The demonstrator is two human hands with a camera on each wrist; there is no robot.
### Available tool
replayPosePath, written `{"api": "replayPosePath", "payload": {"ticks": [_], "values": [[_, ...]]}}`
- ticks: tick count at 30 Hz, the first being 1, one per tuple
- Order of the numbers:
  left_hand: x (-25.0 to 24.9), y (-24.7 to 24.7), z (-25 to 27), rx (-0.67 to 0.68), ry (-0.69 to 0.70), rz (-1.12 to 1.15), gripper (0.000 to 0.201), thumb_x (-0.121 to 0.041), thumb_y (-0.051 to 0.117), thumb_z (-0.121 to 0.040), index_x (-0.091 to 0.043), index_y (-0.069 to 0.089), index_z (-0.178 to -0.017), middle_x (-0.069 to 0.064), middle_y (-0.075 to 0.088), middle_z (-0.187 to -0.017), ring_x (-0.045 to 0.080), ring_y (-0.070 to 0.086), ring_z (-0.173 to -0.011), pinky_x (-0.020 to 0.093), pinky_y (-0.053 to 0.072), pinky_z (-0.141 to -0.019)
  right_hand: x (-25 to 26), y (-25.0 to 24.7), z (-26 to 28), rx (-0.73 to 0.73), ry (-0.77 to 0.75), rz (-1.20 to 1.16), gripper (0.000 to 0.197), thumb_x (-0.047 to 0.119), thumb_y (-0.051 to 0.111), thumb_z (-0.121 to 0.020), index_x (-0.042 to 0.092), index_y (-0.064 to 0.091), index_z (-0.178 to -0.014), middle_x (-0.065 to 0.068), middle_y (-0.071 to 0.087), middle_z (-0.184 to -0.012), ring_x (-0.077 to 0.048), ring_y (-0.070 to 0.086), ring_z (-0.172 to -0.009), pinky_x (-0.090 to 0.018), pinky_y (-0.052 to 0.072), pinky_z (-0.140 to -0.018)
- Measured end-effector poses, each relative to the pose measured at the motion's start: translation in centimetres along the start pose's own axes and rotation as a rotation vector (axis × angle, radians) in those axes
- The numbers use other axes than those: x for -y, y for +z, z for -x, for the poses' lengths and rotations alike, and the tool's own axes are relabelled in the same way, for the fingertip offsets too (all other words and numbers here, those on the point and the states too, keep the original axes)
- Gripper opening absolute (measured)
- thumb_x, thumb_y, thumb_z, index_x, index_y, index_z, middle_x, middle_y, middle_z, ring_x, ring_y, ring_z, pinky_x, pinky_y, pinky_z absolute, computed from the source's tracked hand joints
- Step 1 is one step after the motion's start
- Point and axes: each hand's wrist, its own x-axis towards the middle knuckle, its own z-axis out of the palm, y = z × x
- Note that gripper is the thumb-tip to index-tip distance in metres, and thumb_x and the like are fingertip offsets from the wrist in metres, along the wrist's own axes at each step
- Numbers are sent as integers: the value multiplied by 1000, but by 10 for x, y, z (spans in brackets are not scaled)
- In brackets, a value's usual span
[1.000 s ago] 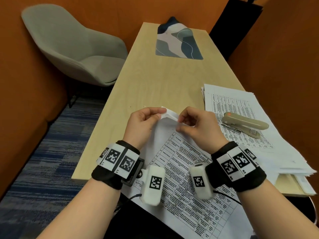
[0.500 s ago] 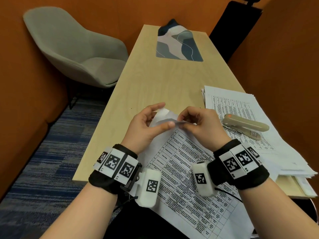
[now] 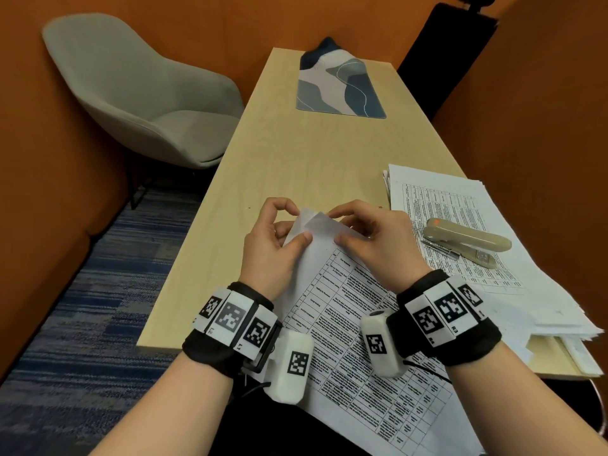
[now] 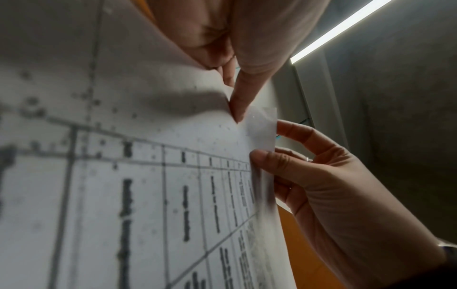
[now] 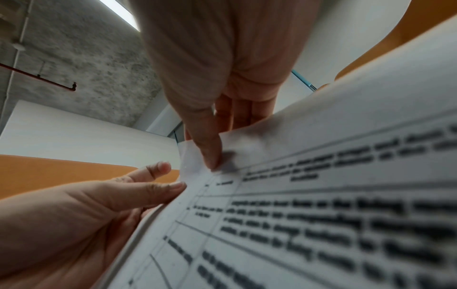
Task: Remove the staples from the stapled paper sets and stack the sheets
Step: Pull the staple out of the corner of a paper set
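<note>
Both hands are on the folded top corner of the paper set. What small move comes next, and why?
Probably keep the left hand pinching the paper set steady while the right hand picks at the folded corner to work the staple out. Both hands grip that corner, the stapler lies untouched on the paper stack, and no staple is visible.

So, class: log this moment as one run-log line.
left hand: pinches paper corner | right hand: pinches same corner | stapler: idle on stack
</note>
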Motion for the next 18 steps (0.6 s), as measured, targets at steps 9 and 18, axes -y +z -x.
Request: {"api": "replayPosePath", "payload": {"ticks": [9,18], "values": [[12,1,-6,29,-2,-87,29,-4,67,-79,-32,60,-83,-13,63,-82,6,48,-64,20,42,-65,-5,4,-4,-25,-69,124,10,3,73,-72,12,73,-74,1,61,-76,6,48,-60,-6,34,-61],[13,1,-10,40,-88,-144,24,-11,75,-74,-30,65,-85,2,71,-92,17,65,-86,34,53,-84,-12,8,-9,-44,-121,96,12,-1,73,-67,11,72,-65,1,63,-68,8,50,-61,-6,35,-60]]}}
